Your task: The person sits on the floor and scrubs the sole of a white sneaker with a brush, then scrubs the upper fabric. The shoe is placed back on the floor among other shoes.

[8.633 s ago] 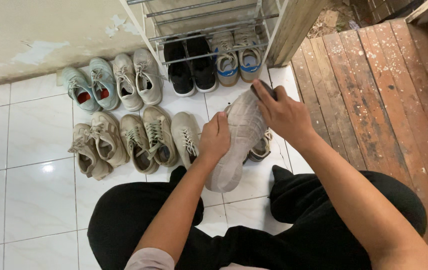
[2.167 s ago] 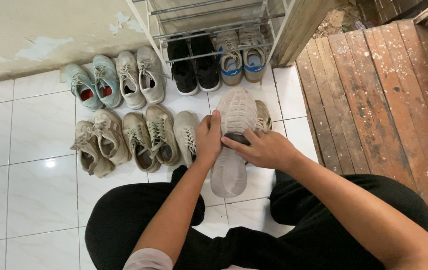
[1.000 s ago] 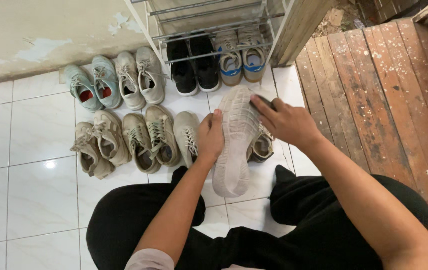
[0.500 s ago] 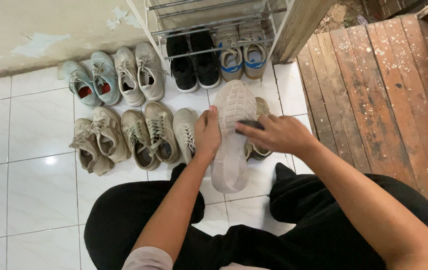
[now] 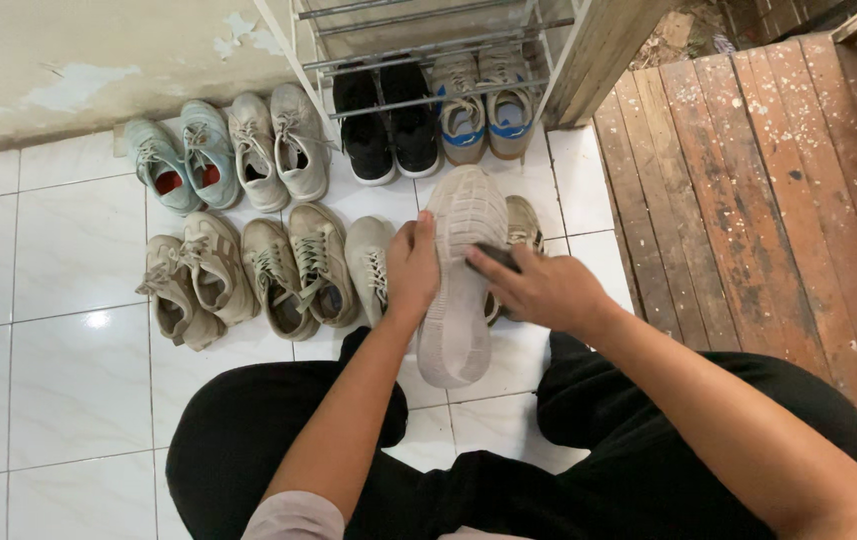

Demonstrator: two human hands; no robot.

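Seen from above, a seated person in black trousers holds a pale sneaker (image 5: 461, 285) sole-up over a white tiled floor (image 5: 59, 330). The left hand (image 5: 412, 270) wraps its fingers around the sneaker's left edge. The right hand (image 5: 539, 290) pinches a small dark brush (image 5: 494, 258) in its fingers against the sole. Beige and mint sneakers (image 5: 249, 225) sit in rows to the left; a metal shoe rack (image 5: 429, 60) stands beyond, beside wooden planks (image 5: 749, 180)
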